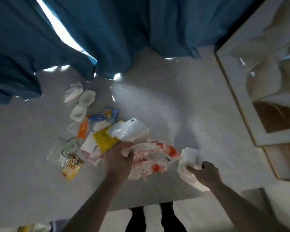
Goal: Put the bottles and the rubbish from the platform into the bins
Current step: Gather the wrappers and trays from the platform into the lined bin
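Platform [182, 114] – pale grey glossy slab, fills most of view; near edge at bottom centre, person's dark trousers and shoes [156, 220] below it
Curtain [107, 34] – teal, hangs in folds along far side, bright gaps between folds, hem touching platform
Framed panel [241, 101] – white w/ gold edge, far right, leaning beside platform; crumpled cream material behind it
Red-and-white bag [151, 158] – crumpled plastic, red print, lies on platform nr front centre, between both hands
L hand [118, 158] – palm down, fingers curled onto left edge of red-and-white bag, pinching a fold; also over edge of rubbish pile
R hand [206, 173] – fingers curled round white tissue wad [191, 158], gripping it from below, just right of bag; wad looks raised off surface, can't tell for sure
Clear bag w/ white label [129, 129] – flat, touching far edge of red-and-white bag
Yellow packet [104, 139] – flat, just left of L hand, partly under clear bag
White cups [83, 104] – two or three crumpled, in a row at far end of pile, w/ white tissue [74, 92] beyond
Blue wrapper [109, 113] – right of cups
Orange strip [83, 126] – narrow, upright in view, under blue wrapper
Panda packet [72, 166] – yellow, nearest left end of pile, beside green-cord clear pouch [69, 147]
Bottles, bins – none identifiable in view
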